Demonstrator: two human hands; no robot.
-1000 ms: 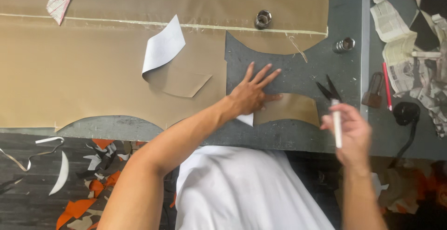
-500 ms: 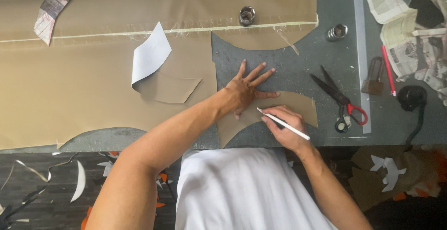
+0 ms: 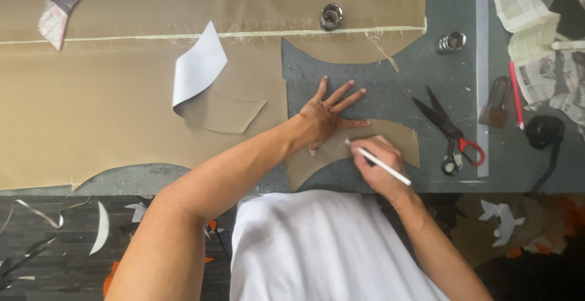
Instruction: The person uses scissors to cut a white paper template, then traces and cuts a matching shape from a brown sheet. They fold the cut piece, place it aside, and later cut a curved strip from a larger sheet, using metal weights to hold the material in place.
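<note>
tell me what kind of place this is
Probably a cutting table in a leather or upholstery workshop: tan sheet material spread over a grey table, red-handled scissors beside it, and the right hand marking a curved tan piece with a white pencil.

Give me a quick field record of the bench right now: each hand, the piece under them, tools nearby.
left hand: flat, fingers spread, pressing on the dark pattern piece
right hand: gripping a white marking pencil, its tip down on the tan cut piece
tan cut piece: curved strip lying at the pattern's lower edge, partly under both hands
scissors: red handles, lying apart to the right, untouched
tan fabric sheet: spread over the left of the table
white paper: curled, lying on the fabric
metal weights: one on the fabric, another on the table to its right
</note>
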